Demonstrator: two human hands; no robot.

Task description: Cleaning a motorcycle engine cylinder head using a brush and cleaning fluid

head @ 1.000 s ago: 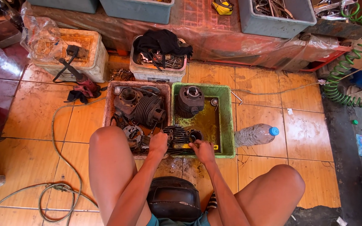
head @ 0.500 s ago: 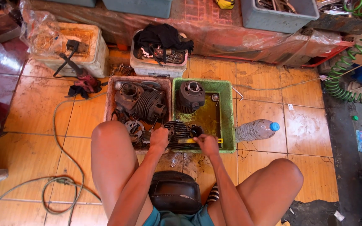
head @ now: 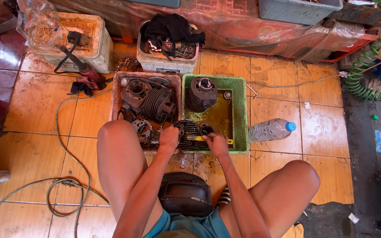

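Observation:
My left hand (head: pixel 169 138) grips the left side of a dark finned engine cylinder (head: pixel 189 132) that rests across the near edges of two trays. My right hand (head: pixel 215 143) holds a thin yellow-handled tool (head: pixel 198 138) against the cylinder's right side, by its round opening. The green tray (head: pixel 240 115) holds yellowish liquid and another finned cylinder (head: pixel 201 94) at its far end. The brownish tray (head: pixel 116 97) to the left is packed with several greasy engine parts (head: pixel 148 102). My bare knees frame the trays.
A plastic water bottle (head: pixel 270 129) lies right of the green tray. Two white tubs (head: pixel 167 63) stand behind; a red tool (head: pixel 89 79) lies on the tiles. A cable (head: pixel 62 145) loops left. A green coiled hose (head: pixel 364 70) sits far right. A dark pouch (head: pixel 185 193) is between my legs.
The view shifted slightly. Both hands stayed on the finned cylinder at the trays' near edge, with only small movements of the right hand and its tool.

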